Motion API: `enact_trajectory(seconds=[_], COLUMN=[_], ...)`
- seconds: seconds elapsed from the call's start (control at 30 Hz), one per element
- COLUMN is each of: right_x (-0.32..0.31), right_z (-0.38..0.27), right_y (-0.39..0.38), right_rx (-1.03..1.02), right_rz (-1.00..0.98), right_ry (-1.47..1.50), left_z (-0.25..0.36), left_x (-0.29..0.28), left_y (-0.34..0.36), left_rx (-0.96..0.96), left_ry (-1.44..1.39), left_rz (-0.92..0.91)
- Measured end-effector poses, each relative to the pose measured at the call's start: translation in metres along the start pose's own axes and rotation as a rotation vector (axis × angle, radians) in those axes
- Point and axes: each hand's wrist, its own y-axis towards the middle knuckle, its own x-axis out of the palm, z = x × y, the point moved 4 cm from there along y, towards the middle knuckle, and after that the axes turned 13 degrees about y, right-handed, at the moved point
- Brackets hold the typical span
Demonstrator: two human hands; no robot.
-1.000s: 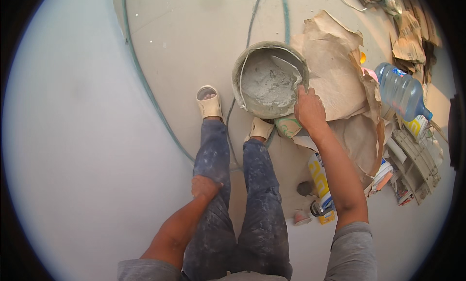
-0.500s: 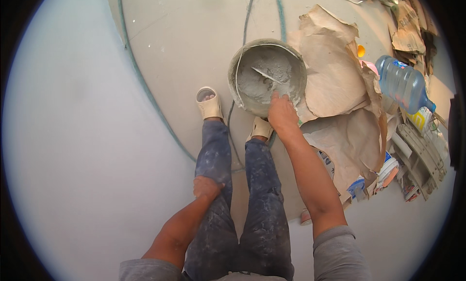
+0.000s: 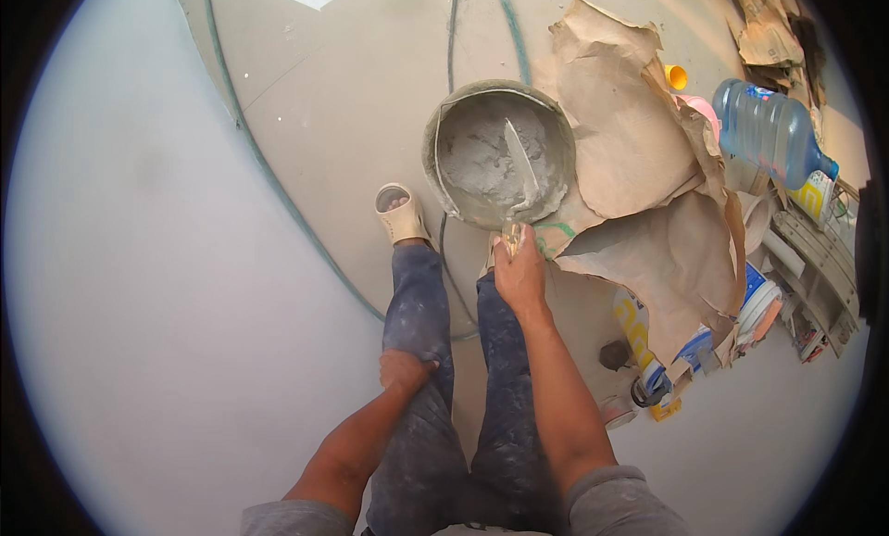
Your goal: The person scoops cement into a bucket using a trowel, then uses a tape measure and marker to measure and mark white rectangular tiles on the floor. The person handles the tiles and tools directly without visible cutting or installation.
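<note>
A bucket [image 3: 433, 179] of wet grey mortar [image 3: 477, 156] stands on the floor in front of my feet. My right hand [image 3: 520, 272], at the bucket's near rim, is closed round the handle of a trowel [image 3: 523, 161]. The pale, pointed blade reaches into the bucket, and some grey mortar clings to it near the handle. My left hand [image 3: 407, 372] grips my left knee, its fingers wrapped round the dusty trouser leg.
Crumpled brown paper [image 3: 630, 128] lies right of the bucket. Beyond it are a large blue water bottle [image 3: 770, 133], a yellow cup [image 3: 676, 76] and metal pieces [image 3: 815, 258]. A green hose [image 3: 269, 170] curves along the floor at left, beside a pale wall [image 3: 157, 286].
My right hand has drawn back from inside the bucket to its near rim. The trowel has swung round, its blade now pointing away from me. My left hand stays on the knee.
</note>
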Motion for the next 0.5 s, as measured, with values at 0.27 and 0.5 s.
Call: enact_trajectory(seconds=[0.27,0.5], right_x=[0.026,0.016], right_z=[0.049,0.022], right_y=[0.001,0.037], right_rx=[0.091,0.017], right_rz=[0.062,0.366], right_ry=[0.091,0.548], left_z=[0.000,-0.001], left_x=[0.002,0.004], left_y=[0.008,0.001], left_rx=[0.236,0.162], left_ry=[0.119,0.079], left_rz=[0.004,-0.001])
